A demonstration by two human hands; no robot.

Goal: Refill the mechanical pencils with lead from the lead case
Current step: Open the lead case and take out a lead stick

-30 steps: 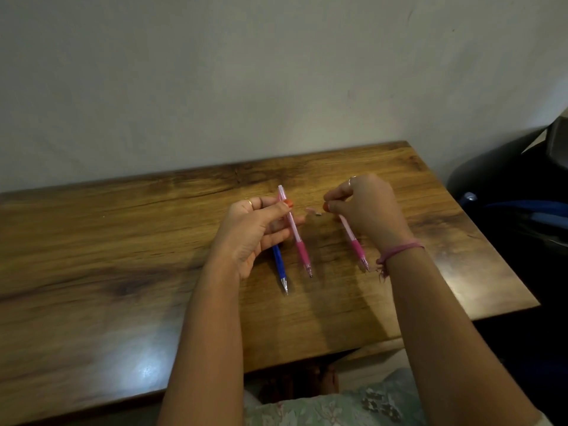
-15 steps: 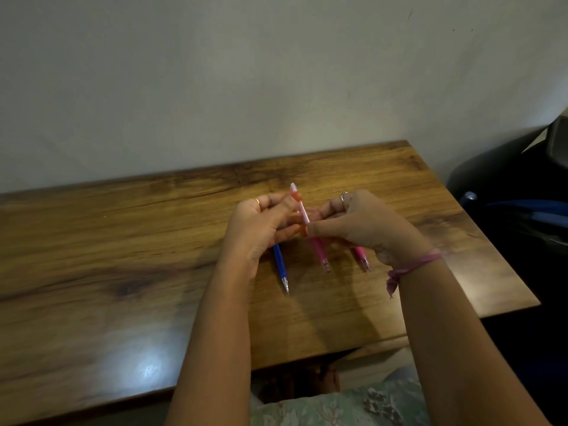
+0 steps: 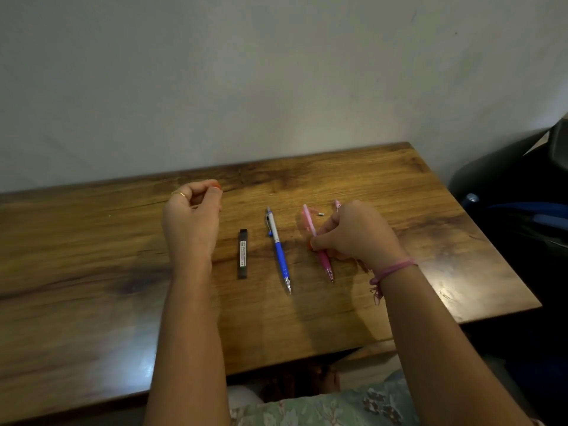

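A wooden table [image 3: 399, 192] is set against a pale wall [image 3: 276, 72]. The blue pencil [image 3: 278, 249] is taken as the landmark; it lies near the table's middle, tip toward the person. To its left, the left hand [image 3: 192, 221] is held above the table, loosely curled, thumb and fingertips drawn together; whether anything is pinched cannot be told. To its right, the right hand [image 3: 358, 233] is pressed down on a pink pencil [image 3: 318, 244], which is pinched between thumb and fingers. Just left of the blue pencil, a black lead case [image 3: 243, 253] is laid parallel to it; a white label is seen on it, its print too small to read. A 2nd pink pencil [image 3: 337, 204] is mostly hidden behind the right hand. Farther right and back, a tiny cap [image 3: 321, 214] is seen.
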